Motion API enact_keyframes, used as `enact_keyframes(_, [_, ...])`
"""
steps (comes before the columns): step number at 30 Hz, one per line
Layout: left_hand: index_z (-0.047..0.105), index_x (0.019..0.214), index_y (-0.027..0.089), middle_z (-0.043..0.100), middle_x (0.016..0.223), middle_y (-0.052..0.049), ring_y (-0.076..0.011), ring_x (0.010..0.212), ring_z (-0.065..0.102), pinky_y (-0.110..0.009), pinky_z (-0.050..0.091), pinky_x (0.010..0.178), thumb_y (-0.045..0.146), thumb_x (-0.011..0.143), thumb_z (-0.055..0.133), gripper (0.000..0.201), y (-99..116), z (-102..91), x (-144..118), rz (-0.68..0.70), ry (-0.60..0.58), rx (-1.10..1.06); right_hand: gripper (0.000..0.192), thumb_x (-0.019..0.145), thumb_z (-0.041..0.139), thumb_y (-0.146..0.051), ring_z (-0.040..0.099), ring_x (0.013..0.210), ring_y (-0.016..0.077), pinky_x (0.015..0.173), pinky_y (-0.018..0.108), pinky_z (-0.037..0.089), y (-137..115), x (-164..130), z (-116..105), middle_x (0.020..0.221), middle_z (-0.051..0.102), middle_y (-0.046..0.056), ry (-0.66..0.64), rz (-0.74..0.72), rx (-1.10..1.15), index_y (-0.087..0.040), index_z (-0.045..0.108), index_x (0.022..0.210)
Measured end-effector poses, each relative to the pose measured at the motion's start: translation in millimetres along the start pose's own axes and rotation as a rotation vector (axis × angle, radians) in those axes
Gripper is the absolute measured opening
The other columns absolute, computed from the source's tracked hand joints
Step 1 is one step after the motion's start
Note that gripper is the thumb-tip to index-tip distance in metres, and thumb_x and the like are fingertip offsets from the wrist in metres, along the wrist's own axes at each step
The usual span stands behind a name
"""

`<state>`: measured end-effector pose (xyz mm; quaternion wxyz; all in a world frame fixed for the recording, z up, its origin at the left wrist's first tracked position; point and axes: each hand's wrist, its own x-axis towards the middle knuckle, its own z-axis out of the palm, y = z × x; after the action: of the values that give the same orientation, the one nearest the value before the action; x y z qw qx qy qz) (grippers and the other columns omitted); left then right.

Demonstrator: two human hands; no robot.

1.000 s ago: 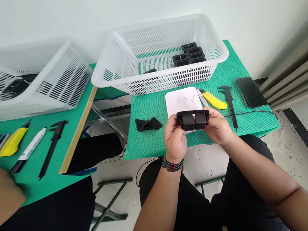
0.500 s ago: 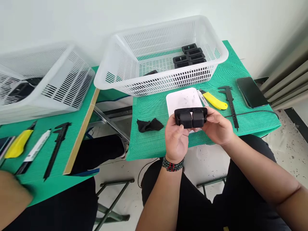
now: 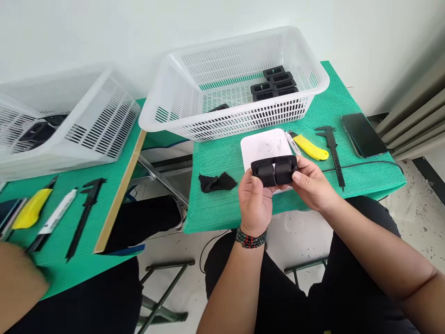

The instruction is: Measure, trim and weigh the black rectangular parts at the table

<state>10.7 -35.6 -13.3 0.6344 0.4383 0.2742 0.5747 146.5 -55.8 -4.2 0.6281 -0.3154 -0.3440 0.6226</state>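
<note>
Both my hands hold one black plastic part [image 3: 274, 170] with two rounded blocks, just above the near edge of the green table [image 3: 222, 153]. My left hand [image 3: 255, 200] grips its left end and wears a bead bracelet. Its right end sits in the fingers of my right hand [image 3: 313, 185]. Right behind the part lies a white square tray [image 3: 266, 144]. A white slotted basket [image 3: 187, 99] at the back holds several similar black parts [image 3: 274, 83].
A black cloth [image 3: 216, 182] lies left of my hands. A white marker [image 3: 292, 142], yellow utility knife [image 3: 310, 147], black caliper [image 3: 334, 149] and phone [image 3: 362, 134] lie to the right. A neighbouring table [image 3: 69, 204] with another basket [image 3: 66, 120] stands left; another person's arm [image 3: 17, 283] shows there.
The black part has shifted slightly up and left in my hands while being turned a little. The view has drifted slightly. Nothing on the table moved.
</note>
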Motion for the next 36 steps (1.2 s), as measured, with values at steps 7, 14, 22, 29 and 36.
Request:
enact_keyframes(7, [0.065,0.094,0.020,0.074,0.082,-0.002,-0.0177,0.072,0.074,-0.033,0.065,0.068,0.063,0.093,0.064,0.043,-9,2.2,-3,0.070,0.072,0.115,0.041,0.080,0.080,-0.061,0.051,0.063,0.0142,0.062,0.032,0.049,5,-1,4,0.072,0.060,-0.001,0.099,-0.049,-0.045,-0.022,0.066,0.083])
enact_keyframes(14, [0.063,0.097,0.021,0.069,0.083,-0.001,-0.0151,0.070,0.071,-0.029,0.062,0.065,0.061,0.098,0.056,0.041,-14,1.6,-7,0.102,0.084,0.188,0.040,0.084,0.075,-0.062,0.053,0.065,0.0155,0.062,0.032,0.049,8,-3,8,0.071,0.059,-0.001,0.167,-0.099,-0.066,-0.023,0.066,0.081])
enact_keyframes(22, [0.064,0.097,0.021,0.065,0.085,-0.002,-0.0151,0.073,0.065,-0.027,0.056,0.068,0.060,0.099,0.054,0.040,-16,-6.0,-10,0.146,0.121,0.317,0.039,0.087,0.072,-0.063,0.056,0.067,0.0169,0.064,0.033,0.047,8,-3,6,0.072,0.060,-0.001,0.144,-0.112,-0.121,-0.024,0.067,0.089])
enact_keyframes(29, [0.065,0.096,0.020,0.066,0.085,-0.004,-0.0186,0.076,0.066,-0.031,0.058,0.071,0.067,0.095,0.055,0.048,-17,-9.1,-9,0.157,0.150,0.371,0.037,0.093,0.066,-0.061,0.063,0.075,0.0189,0.066,0.033,0.049,12,-5,3,0.076,0.065,0.000,0.114,-0.151,-0.176,-0.024,0.067,0.094])
enact_keyframes(36, [0.069,0.100,0.022,0.067,0.089,-0.004,-0.0179,0.080,0.067,-0.030,0.061,0.071,0.060,0.097,0.059,0.039,-16,-11.1,-10,0.153,0.193,0.273,0.038,0.095,0.063,-0.061,0.063,0.074,0.0181,0.070,0.034,0.053,13,-6,-2,0.082,0.067,0.001,0.056,-0.155,-0.280,-0.025,0.068,0.106])
